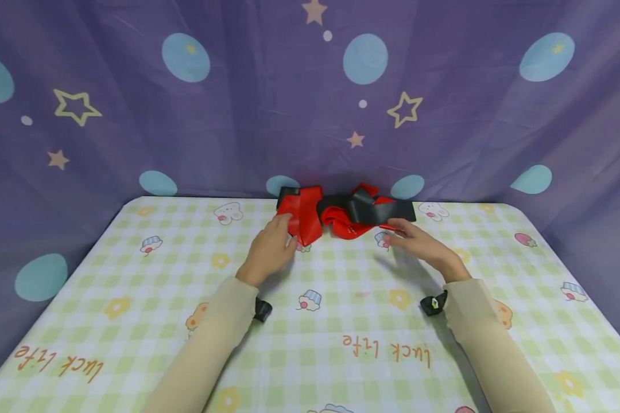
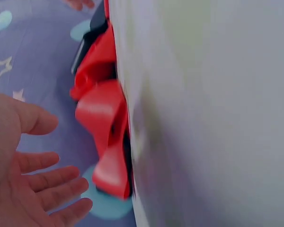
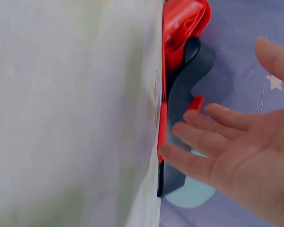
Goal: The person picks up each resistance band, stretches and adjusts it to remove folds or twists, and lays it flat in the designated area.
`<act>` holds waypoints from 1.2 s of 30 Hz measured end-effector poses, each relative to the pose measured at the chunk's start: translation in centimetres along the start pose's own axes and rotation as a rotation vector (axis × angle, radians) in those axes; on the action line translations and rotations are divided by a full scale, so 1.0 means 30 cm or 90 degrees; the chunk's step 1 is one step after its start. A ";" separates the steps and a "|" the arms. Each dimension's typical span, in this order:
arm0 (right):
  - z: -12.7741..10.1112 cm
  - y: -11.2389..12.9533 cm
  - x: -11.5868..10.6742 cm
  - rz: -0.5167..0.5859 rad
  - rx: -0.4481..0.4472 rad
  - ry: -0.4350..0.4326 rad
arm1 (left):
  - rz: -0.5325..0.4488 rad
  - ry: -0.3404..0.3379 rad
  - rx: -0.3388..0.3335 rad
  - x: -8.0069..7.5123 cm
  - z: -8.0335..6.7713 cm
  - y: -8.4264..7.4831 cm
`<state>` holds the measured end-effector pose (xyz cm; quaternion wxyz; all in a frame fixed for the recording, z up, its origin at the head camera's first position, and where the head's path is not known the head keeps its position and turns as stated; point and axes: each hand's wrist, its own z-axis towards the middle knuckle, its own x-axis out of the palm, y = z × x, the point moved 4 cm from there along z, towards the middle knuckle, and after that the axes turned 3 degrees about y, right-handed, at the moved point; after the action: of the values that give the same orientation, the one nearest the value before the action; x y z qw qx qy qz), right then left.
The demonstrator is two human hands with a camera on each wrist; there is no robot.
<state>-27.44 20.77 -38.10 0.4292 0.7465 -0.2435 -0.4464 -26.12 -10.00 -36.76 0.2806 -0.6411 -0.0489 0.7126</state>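
Left hand [image 1: 268, 248]: fingers straight and spread, tips at the lower left edge of the red-and-black band bundle [image 1: 341, 213]; the left wrist view shows the palm open with a gap to the red folds, gripping nothing. Whether the tips touch the bundle cannot be told.

Right hand [image 1: 421, 244]: fingers extended and relaxed, tips at the lower right end of the bundle, just under its black strip [image 1: 387, 211]; the right wrist view shows one fingertip at the strip's edge, nothing gripped.

Bundle: one crumpled heap of red and black bands, centre of the head view, at the far edge of the table, against the backdrop.

Count: two hands, two beige sleeves [image 1: 212, 344], one bundle.

Writing: "luck life" in orange on the checked tablecloth [image 1: 134, 275], read twice, at lower centre [image 1: 386, 350] and lower left, upside down to the camera.

Backdrop [image 1: 237, 115]: purple cloth with stars and blue dots, upper half of frame.
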 end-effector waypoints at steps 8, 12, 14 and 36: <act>0.013 0.022 0.030 0.190 0.011 -0.018 | -0.164 0.022 -0.056 0.056 0.064 -0.085; 0.024 0.031 0.061 0.273 0.018 0.004 | -0.224 -0.002 -0.070 0.068 0.085 -0.119; 0.030 0.037 0.081 0.297 0.029 0.018 | -0.235 -0.008 -0.082 0.075 0.092 -0.131; 0.058 0.061 0.199 0.611 0.083 0.042 | -0.234 -0.004 -0.142 0.183 0.159 -0.235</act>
<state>-26.06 14.64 -39.66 0.5466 0.5887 -0.5742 -0.1578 -28.34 -0.17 -37.76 0.3328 -0.6462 -0.2445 0.6418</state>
